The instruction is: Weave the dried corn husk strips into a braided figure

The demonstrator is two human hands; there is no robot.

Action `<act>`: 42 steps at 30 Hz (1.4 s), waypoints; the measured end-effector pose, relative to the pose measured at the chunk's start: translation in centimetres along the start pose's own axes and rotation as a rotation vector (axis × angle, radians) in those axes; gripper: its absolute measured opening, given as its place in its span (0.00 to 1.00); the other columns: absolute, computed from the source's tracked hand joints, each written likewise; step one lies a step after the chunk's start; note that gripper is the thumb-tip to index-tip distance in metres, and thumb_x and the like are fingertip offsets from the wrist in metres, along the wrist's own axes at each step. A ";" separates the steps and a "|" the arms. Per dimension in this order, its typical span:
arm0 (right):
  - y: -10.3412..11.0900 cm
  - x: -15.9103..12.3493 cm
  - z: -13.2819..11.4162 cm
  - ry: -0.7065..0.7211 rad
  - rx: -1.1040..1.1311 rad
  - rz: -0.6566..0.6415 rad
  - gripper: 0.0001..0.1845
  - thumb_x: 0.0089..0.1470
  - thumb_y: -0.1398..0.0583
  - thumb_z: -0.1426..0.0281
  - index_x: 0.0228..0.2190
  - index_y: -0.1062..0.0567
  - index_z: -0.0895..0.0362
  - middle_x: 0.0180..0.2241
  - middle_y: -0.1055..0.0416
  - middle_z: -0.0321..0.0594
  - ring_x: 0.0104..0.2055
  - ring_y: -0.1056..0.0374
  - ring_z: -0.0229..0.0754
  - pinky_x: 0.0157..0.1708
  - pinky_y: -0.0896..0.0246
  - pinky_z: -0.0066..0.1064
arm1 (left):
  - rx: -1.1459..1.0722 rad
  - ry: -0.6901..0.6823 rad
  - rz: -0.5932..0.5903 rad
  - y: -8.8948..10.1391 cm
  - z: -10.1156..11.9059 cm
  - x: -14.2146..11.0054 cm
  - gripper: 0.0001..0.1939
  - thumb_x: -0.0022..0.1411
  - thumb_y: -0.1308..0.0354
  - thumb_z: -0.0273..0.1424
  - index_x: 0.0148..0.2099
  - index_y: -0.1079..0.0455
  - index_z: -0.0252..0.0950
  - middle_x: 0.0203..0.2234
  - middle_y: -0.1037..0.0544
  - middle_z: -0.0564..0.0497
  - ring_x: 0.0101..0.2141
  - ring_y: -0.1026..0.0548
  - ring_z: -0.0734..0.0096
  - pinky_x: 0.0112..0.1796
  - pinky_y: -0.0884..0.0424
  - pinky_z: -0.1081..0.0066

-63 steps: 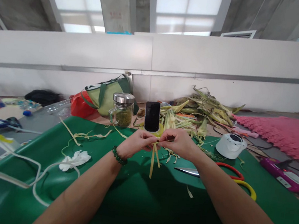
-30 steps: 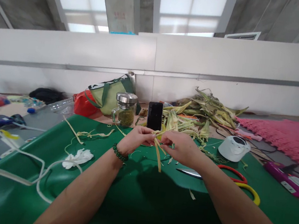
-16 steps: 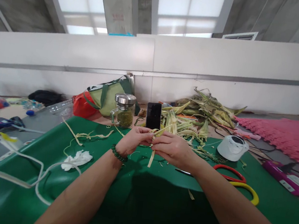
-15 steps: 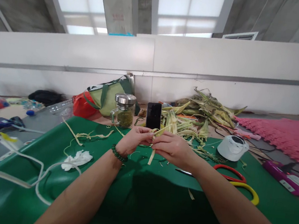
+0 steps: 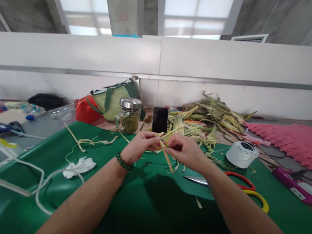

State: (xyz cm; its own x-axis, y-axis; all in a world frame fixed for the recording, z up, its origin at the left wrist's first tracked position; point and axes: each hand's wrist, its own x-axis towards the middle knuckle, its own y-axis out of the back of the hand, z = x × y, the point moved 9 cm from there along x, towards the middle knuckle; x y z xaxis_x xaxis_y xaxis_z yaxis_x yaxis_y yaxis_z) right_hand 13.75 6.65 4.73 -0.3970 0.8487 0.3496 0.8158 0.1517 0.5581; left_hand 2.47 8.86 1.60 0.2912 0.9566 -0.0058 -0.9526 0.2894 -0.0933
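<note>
My left hand is closed in a pinch on pale yellow corn husk strips, a green bead bracelet round its wrist. Close by on the right, my right hand has thumb and forefinger together at the strip, its other fingers curled. One flat strip hangs down between the hands over the green mat. Scissors with one red and one yellow handle lie partly behind my right forearm. Behind my hands a dark phone stands upright, with husk pieces beside it.
A lidded glass mug stands by a green bag. A heap of corn husks lies against the wall. To the right are a white roll and a purple tool. A white cord and crumpled tissue are on the left.
My right hand has shifted slightly right, away from the left. The hanging husk strip now slants down to the right. My left hand stays nearly in place.
</note>
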 end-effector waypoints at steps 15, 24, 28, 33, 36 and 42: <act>1.9 0.5 1.0 -0.012 -0.073 0.229 0.16 0.52 0.44 0.63 0.19 0.29 0.59 0.17 0.34 0.34 0.20 0.43 0.32 0.21 0.51 0.25 | 0.025 -0.001 -0.058 -0.9 -0.6 0.1 0.16 0.42 0.33 0.37 0.33 0.24 0.32 0.27 0.21 0.47 0.28 0.25 0.73 0.30 0.31 0.76; 3.2 -0.1 -0.2 0.102 -0.140 0.368 0.20 0.53 0.44 0.62 0.15 0.34 0.59 0.14 0.39 0.33 0.18 0.45 0.32 0.20 0.52 0.25 | 0.033 -0.009 -0.044 -0.8 -0.6 0.1 0.14 0.43 0.33 0.36 0.32 0.25 0.33 0.27 0.21 0.49 0.28 0.25 0.73 0.30 0.32 0.76; 1.5 -1.6 -4.2 0.443 -0.444 0.340 0.13 0.55 0.45 0.67 0.22 0.29 0.58 0.22 0.31 0.37 0.25 0.38 0.35 0.27 0.46 0.26 | -0.067 -0.053 0.015 -0.6 -0.4 0.3 0.15 0.41 0.32 0.36 0.30 0.28 0.32 0.22 0.23 0.51 0.24 0.26 0.75 0.29 0.32 0.75; -2.3 -1.4 -3.0 0.318 -0.649 0.172 0.12 0.56 0.46 0.68 0.26 0.26 0.59 0.26 0.27 0.44 0.29 0.33 0.41 0.28 0.44 0.30 | -0.170 -0.157 0.077 -0.6 0.0 0.3 0.15 0.42 0.33 0.36 0.30 0.31 0.32 0.23 0.23 0.51 0.26 0.27 0.74 0.31 0.33 0.75; -3.4 -0.3 0.0 0.059 -0.243 0.076 0.13 0.56 0.46 0.65 0.26 0.27 0.59 0.23 0.29 0.40 0.22 0.36 0.36 0.23 0.43 0.27 | -0.180 -0.161 0.082 -1.0 -0.3 0.1 0.16 0.44 0.35 0.37 0.32 0.31 0.32 0.22 0.24 0.52 0.21 0.29 0.77 0.24 0.36 0.77; -5.3 0.6 2.9 -0.180 0.420 -0.017 0.16 0.50 0.42 0.61 0.19 0.31 0.59 0.17 0.33 0.34 0.14 0.41 0.31 0.15 0.45 0.24 | -0.140 -0.135 0.063 -1.3 -0.8 0.2 0.18 0.45 0.36 0.39 0.34 0.33 0.33 0.17 0.29 0.57 0.13 0.38 0.81 0.15 0.46 0.78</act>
State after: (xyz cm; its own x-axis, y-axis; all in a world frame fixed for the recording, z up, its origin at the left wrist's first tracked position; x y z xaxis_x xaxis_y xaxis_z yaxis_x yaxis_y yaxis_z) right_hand 10.42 7.83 -0.14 -0.3629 0.9132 0.1854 0.9243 0.3274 0.1962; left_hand 3.85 8.62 0.89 0.2078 0.9711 0.1170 -0.9444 0.2303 -0.2346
